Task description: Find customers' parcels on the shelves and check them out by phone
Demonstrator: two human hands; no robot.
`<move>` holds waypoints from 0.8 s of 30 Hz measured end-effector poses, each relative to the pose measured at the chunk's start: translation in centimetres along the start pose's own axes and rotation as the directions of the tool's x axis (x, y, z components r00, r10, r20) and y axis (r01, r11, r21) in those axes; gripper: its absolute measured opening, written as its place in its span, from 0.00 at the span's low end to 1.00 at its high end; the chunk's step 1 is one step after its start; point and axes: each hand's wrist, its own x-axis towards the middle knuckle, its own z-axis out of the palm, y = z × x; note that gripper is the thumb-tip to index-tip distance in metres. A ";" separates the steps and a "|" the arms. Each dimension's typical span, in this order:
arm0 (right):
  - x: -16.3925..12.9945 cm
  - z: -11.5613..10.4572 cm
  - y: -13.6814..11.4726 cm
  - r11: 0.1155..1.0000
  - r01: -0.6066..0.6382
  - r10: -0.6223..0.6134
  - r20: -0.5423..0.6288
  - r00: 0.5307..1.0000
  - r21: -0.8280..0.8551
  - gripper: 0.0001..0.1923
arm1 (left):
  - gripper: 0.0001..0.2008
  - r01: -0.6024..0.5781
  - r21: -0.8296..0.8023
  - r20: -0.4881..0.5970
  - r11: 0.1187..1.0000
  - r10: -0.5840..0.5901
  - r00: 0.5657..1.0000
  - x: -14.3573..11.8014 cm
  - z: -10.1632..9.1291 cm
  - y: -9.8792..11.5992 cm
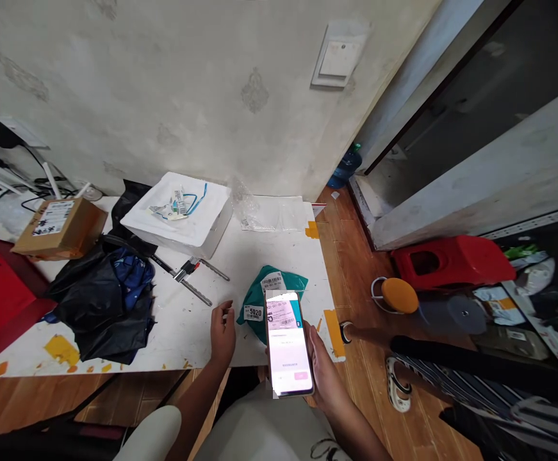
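Note:
My right hand point(325, 374) holds a smartphone point(287, 342) upright with its lit screen facing me, just over the table's near edge. Behind the phone lies a teal plastic parcel point(259, 296) with a white label reading 5020. My left hand point(222, 331) rests on the white table point(259, 246) beside the parcel's left end, fingers loosely apart, holding nothing.
A white foam box point(182, 221) with small items on top, a black bag point(100, 301), a cardboard box point(60, 225), pliers-like tools point(189, 272) and clear plastic wrap point(271, 214) are on the table. Red stool point(451, 259), orange lid, sandal and clutter are on the floor at right.

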 end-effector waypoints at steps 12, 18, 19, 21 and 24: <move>0.2 -1.8 1.1 0.984 0.079 -0.071 0.058 0.996 -0.160 0.27 | 0.20 0.246 -0.229 0.457 0.942 -0.120 0.882 -1.3 1.1 9.2; 0.0 -2.2 0.8 0.976 0.029 -0.037 -0.036 0.999 -0.215 0.29 | 0.19 0.238 -0.159 0.428 0.958 -0.150 0.891 -1.0 1.9 9.3; 0.0 -2.1 0.8 0.978 0.031 -0.038 -0.030 0.999 -0.208 0.29 | 0.20 0.232 -0.150 0.422 0.961 -0.150 0.894 -1.0 1.9 9.3; 0.0 -2.1 1.0 0.984 0.042 -0.045 -0.016 0.999 -0.171 0.27 | 0.22 0.222 -0.149 0.433 0.964 -0.138 0.891 -0.8 1.8 9.0; 0.0 -2.9 1.6 1.000 -0.009 0.009 -0.037 0.999 -0.019 0.26 | 0.26 0.157 -0.043 0.388 0.987 -0.128 0.913 0.0 1.6 7.3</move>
